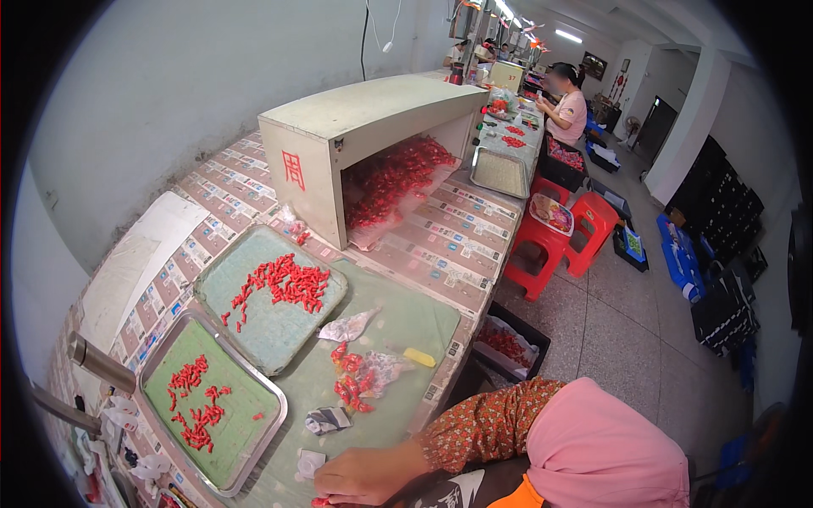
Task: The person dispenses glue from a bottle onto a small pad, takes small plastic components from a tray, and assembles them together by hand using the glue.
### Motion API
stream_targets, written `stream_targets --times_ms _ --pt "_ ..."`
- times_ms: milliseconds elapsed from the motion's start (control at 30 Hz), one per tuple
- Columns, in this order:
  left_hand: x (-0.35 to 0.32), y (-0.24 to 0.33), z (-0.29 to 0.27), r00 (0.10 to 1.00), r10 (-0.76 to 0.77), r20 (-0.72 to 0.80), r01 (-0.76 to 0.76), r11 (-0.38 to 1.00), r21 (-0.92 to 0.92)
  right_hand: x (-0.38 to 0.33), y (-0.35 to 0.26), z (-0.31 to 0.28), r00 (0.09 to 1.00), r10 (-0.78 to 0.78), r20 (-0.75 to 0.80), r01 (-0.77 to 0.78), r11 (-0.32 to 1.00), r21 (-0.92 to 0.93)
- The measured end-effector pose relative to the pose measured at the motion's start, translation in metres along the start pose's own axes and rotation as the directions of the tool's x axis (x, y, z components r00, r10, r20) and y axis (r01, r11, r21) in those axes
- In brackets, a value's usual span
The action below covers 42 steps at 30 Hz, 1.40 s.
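My right hand (370, 475) comes in at the lower edge, its arm in an orange floral sleeve (500, 423). The fingers are bent together over a small red piece (321, 502), partly cut off by the picture's edge. My left hand is out of view. Just beyond my right hand lie a small white piece (310, 463) and a folded grey-and-white cloth (328, 420). Farther off is a heap of shiny red pieces (354, 381) beside crumpled clear plastic (385, 371). A green-lined metal tray (273, 398) with small red pieces stands to the left.
A pale blue tray (254, 343) holds more red pieces. Behind it, a cream open-fronted box (298, 182) covers a red pile (394, 182). A yellow strip (419, 357) lies near the table's right edge. Below are a black crate (529, 343) and red stools (589, 229); another person (569, 110) works farther along.
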<state>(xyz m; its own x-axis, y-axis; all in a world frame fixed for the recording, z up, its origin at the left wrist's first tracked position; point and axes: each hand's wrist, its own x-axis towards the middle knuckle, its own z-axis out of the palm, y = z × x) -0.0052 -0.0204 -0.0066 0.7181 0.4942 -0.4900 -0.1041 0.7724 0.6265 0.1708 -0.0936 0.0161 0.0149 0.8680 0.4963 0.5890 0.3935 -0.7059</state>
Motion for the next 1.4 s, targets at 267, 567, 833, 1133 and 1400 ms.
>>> stream_targets --times_ms 267,567,833,1133,1400 --pt "-0.001 0.001 0.001 1.0 0.023 0.02 -0.024 0.998 0.066 0.0 -0.001 -0.002 1.0 -0.019 -0.006 0.019 1.0 -0.007" --pt "0.013 -0.011 -0.019 0.857 0.367 0.362 -0.494 0.387 0.778 0.004 -0.006 -0.005 0.999 0.034 0.019 -0.035 0.999 0.04" --pt "-0.011 0.012 0.02 0.996 0.072 0.052 -0.078 0.989 0.125 0.004 -0.007 -0.005 0.999 0.037 0.01 -0.037 0.998 0.045" --pt "0.006 -0.014 -0.025 0.994 0.092 0.052 -0.101 0.968 0.23 0.004 -0.009 -0.007 0.999 0.046 0.017 -0.046 0.998 0.033" --pt "-0.01 0.011 0.026 0.996 0.021 -0.09 -0.012 0.995 0.1 0.003 -0.007 -0.005 0.999 0.044 0.015 -0.044 0.999 0.029"
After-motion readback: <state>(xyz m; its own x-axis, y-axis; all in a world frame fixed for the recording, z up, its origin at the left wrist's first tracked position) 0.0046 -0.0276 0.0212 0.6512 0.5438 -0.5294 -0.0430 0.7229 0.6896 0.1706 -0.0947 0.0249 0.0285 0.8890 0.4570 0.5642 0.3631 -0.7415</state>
